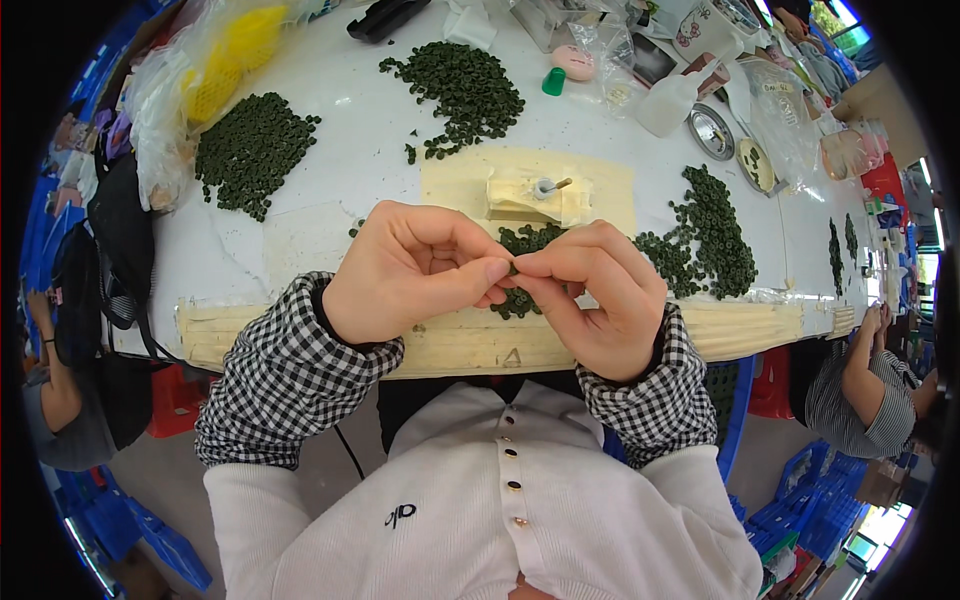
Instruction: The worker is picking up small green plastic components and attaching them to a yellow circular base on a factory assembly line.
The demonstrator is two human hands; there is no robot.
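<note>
My left hand (425, 270) and my right hand (595, 285) meet over the table's near edge, thumbs and forefingers pinched together. Between the fingertips is a small dark green piece (513, 269), mostly covered, like those in the heaps. Just behind and below my fingers lies a small pile of dark green ring-like pieces (527, 240). Beyond it stands a block wrapped in cream tape (515, 197), with a thin pin (562, 184) sticking out of its top. Which hand bears the piece more firmly is hard to see; both touch it.
More heaps of green pieces lie at the far left (255, 150), far middle (465, 95) and right (715, 235). Bags, a white bottle (672, 102) and a round metal tin (710, 132) crowd the back right. A black bag (122, 235) hangs at left. Other people sit at both sides.
</note>
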